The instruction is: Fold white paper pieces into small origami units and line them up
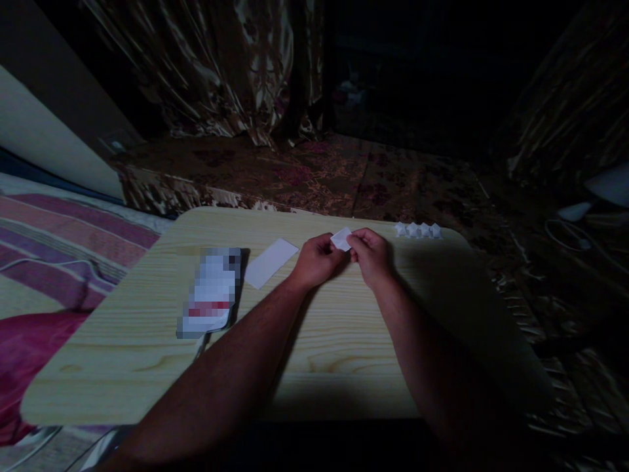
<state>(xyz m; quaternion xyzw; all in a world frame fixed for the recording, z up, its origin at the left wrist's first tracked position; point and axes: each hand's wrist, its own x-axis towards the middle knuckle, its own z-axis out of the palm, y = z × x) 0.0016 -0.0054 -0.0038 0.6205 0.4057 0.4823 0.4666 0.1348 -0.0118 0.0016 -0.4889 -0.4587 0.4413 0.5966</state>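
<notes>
Between my two hands is a small piece of white folded paper (341, 238), held just above the table. My left hand (318, 261) grips its left side, with the fingers curled. On its right edge, my right hand (371, 254) pinches it between thumb and fingers. A flat white sheet of paper (272, 262) lies on the table just left of my left hand. To the right of my right hand, several small white folded paper stars (418, 229) stand in a row near the far edge.
The light wooden table (334, 354) has rounded corners. A blurred-out, phone-like object (211, 288) lies at its left with a cable by its lower end. A striped bedspread (54, 242) is on the left, patterned curtains (265, 65) hang behind, and a pale lamp (607, 187) stands at right.
</notes>
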